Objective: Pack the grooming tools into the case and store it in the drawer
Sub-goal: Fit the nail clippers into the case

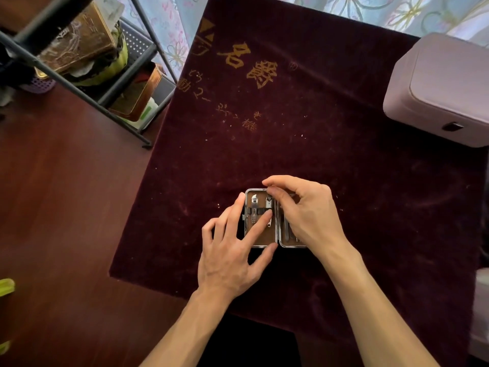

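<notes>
Now the case point(260, 235) lies open on the dark cloth near the table's front edge, left hand point(232, 250) spread flat steadying it, right hand point(304, 210) pinched at the small clipper point(268, 207), seemingly seating it; shutting the case looks next.

A dark maroon velvet cloth point(264, 123) with gold printed characters covered most of the reddish-brown wooden table point(60, 207). Left of the cloth's far corner stood a black metal wire rack point(127, 72) holding a gold-brown tin box point(135, 94). A pale lilac rounded plastic box point(439, 88) rested on the cloth's far right edge. Floral-patterned light fabric point(397, 11) lay beyond the cloth's far side.
</notes>
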Tool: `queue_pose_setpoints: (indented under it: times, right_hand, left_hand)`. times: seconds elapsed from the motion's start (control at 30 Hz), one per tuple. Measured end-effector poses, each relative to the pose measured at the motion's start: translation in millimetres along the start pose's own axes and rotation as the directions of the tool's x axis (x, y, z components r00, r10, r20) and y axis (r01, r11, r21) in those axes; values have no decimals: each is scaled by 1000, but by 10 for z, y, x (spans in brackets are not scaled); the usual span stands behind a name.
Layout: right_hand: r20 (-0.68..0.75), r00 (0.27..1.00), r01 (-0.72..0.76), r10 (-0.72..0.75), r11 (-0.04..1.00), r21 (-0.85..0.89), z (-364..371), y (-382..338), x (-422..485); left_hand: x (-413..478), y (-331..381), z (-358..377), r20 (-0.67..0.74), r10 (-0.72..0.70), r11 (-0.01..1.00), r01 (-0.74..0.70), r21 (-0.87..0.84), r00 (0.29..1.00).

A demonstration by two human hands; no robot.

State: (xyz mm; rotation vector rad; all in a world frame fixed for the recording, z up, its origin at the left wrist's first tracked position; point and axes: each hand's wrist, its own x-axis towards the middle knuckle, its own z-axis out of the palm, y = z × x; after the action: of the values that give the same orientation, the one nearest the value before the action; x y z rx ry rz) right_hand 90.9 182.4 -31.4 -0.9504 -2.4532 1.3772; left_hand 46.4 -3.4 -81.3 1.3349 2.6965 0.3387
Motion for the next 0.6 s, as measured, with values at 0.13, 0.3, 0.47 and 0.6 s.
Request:
queue_pose_setpoints:
  times: [0.13, 0.3, 0.47, 0.6]
  right_hand:
    - [-14, 999, 31, -31, 999, -43, 22, -13, -36]
    - [-52, 995, 77, -81, 994, -73, 45, -56, -169]
    - [-55, 990, 119, -127, 984, -134, 38, -55, -308]
    - [-76, 989, 114, -125, 984, -140, 62, -15, -375]
  left_hand:
    - [-3, 7, -3, 5, 1, 1000, -1, 12, 1000]
    - [-5, 18, 17, -12, 1, 1000, -1, 24, 1000]
    - [-10, 16, 27, -31, 7, 999, -6, 32, 999]
    - [-5, 18, 15, -33, 4, 1000, -3, 29, 999]
